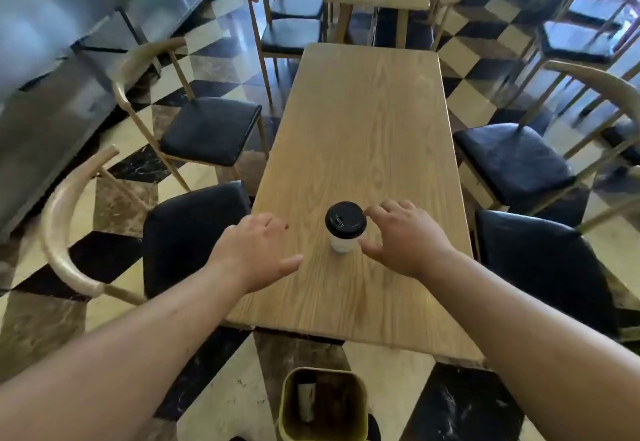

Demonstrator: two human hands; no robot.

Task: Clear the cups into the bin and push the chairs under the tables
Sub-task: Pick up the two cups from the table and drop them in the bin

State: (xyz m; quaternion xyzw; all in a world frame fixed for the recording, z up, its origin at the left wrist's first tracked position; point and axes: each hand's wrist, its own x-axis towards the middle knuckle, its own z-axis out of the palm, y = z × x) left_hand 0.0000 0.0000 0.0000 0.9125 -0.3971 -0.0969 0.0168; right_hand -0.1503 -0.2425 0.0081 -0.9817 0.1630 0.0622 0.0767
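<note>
Both hands are hovering spread and grasping nothing over the tabletop, right hand just beside the lidded cup, left hand apart.

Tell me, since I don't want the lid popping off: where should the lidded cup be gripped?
Grip the cup around its pale side wall below the black lid, coming in from its right, where the open right hand is nearest. It stands upright and the body is round, so fingers wrap it.
</note>
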